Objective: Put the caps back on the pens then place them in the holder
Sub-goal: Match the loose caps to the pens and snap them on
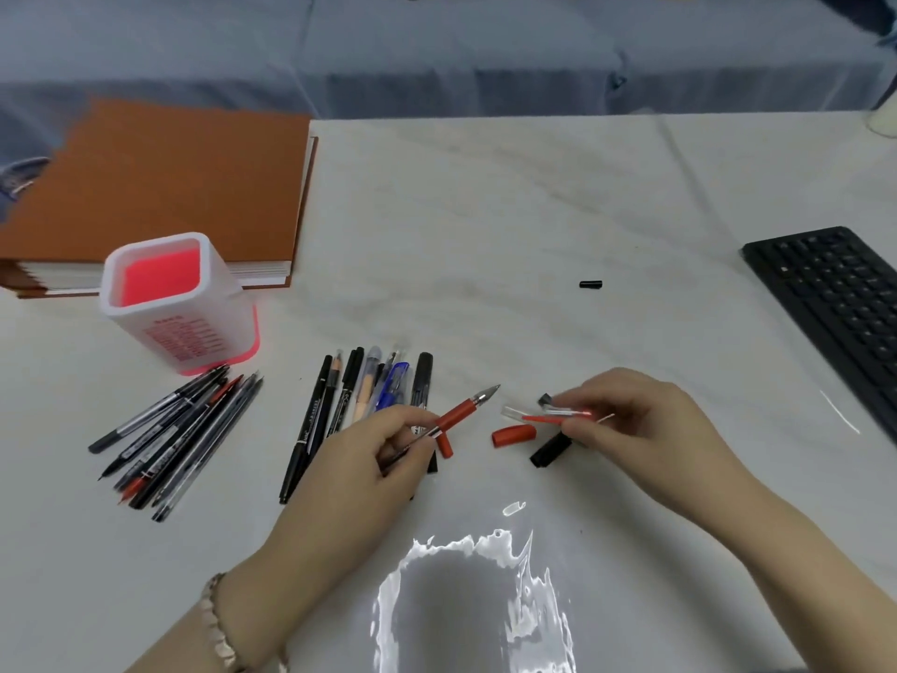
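Fingers of the left hand pinch an uncapped red-gripped pen, its metal tip pointing up and to the right, clear of the bench. The right hand pinches a clear cap with a red clip, its open end facing the pen tip with a gap between them. Just below that gap lie a loose red cap and, beside it, a black cap; a shorter red piece sits under the pen. Another small black cap lies well apart, farther back. Behind the left hand a row of capped pens lies side by side, and a second heap of pens fans out to the left. The white and pink holder stands upright behind that heap, with red printing on its front too small to read. A brown book lies behind it; a black keyboard is at the right edge.
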Demonstrator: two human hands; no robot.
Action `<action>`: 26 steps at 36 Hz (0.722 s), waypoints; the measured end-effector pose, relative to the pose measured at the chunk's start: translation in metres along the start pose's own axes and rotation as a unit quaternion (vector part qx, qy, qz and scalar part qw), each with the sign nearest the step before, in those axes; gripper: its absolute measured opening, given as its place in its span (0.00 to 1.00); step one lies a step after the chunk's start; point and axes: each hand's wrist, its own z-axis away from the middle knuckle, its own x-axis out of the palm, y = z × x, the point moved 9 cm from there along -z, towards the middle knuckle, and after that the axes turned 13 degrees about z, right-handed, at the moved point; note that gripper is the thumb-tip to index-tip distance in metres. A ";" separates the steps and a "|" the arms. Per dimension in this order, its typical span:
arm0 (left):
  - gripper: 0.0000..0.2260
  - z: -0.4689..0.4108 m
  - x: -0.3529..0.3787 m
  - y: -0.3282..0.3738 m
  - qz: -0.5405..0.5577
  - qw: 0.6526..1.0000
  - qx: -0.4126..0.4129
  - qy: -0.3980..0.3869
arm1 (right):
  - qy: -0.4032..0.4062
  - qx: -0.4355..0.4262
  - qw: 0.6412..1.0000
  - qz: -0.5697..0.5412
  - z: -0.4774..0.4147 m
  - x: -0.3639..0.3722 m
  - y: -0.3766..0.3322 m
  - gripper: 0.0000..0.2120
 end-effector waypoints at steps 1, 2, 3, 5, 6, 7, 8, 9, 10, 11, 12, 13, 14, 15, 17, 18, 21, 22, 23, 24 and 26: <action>0.11 0.001 0.000 0.001 0.004 1.000 -0.003 0.000 | -0.001 0.006 0.999 -0.044 -0.001 0.001 -0.003 0.08; 0.11 0.002 -0.001 0.002 0.007 1.000 -0.004 0.000 | -0.003 0.014 0.997 -0.082 -0.002 0.002 -0.006 0.09; 0.11 0.003 -0.002 0.002 0.007 1.000 -0.003 0.000 | -0.004 0.021 0.994 -0.108 -0.004 0.004 -0.008 0.09; 0.11 0.004 -0.004 0.003 0.007 1.000 0.002 0.004 | -0.004 0.031 0.991 -0.127 -0.006 0.008 -0.011 0.11; 0.11 0.005 -0.006 0.002 0.007 1.000 0.002 0.005 | -0.003 0.030 0.992 -0.121 -0.007 0.009 -0.013 0.12; 0.11 0.005 -0.007 0.002 0.007 1.000 0.001 0.006 | -0.003 0.026 0.994 -0.110 -0.008 0.012 -0.015 0.13; 0.11 0.006 -0.008 0.001 0.007 1.000 0.001 0.006 | -0.005 0.022 0.995 -0.100 -0.008 0.014 -0.018 0.14; 0.11 0.007 -0.008 0.002 0.008 1.000 0.001 0.006 | -0.007 0.018 0.995 -0.098 -0.009 0.016 -0.021 0.14; 0.12 0.008 -0.009 0.002 0.010 1.000 0.001 0.004 | -0.009 0.016 0.995 -0.101 -0.010 0.017 -0.024 0.14; 0.13 0.009 -0.009 0.003 0.013 1.000 0.001 0.003 | -0.013 0.013 0.994 -0.104 -0.010 0.019 -0.027 0.14; 0.14 0.009 -0.010 0.004 0.016 1.000 0.001 0.003 | -0.016 0.011 0.994 -0.105 -0.011 0.020 -0.030 0.14; 0.14 0.009 -0.011 0.004 0.019 1.000 0.003 0.004 | -0.018 0.008 0.994 -0.106 -0.011 0.021 -0.032 0.14; 0.15 0.010 -0.012 0.006 0.020 1.000 0.006 0.005 | -0.019 0.007 0.994 -0.108 -0.012 0.021 -0.034 0.14; 0.14 0.010 -0.013 0.006 0.021 1.000 0.008 0.007 | -0.019 0.007 0.994 -0.110 -0.013 0.022 -0.035 0.14; 0.14 0.011 -0.015 0.008 0.027 1.000 0.010 0.008 | -0.016 0.004 0.994 -0.110 -0.013 0.022 -0.036 0.14; 0.14 0.011 -0.016 0.008 0.033 0.999 0.009 0.009 | -0.014 0.002 0.994 -0.111 -0.013 0.022 -0.037 0.14; 0.12 0.012 -0.018 0.007 0.036 0.999 0.004 0.009 | -0.005 0.002 0.994 -0.111 -0.014 0.022 -0.038 0.13; 0.12 0.012 -0.018 0.006 0.036 0.999 0.002 0.008 | -0.001 0.000 0.994 -0.108 -0.014 0.022 -0.038 0.13; 0.12 0.012 -0.018 0.005 0.036 0.999 0.001 0.008 | 0.001 -0.002 0.994 -0.106 -0.014 0.021 -0.039 0.13; 0.12 0.013 -0.019 0.005 0.033 0.999 0.001 0.008 | 0.001 -0.004 0.994 -0.108 -0.014 0.021 -0.040 0.13; 0.13 0.013 -0.019 0.007 0.026 1.000 0.009 0.009 | -0.006 -0.005 0.993 -0.121 -0.013 0.023 -0.042 0.13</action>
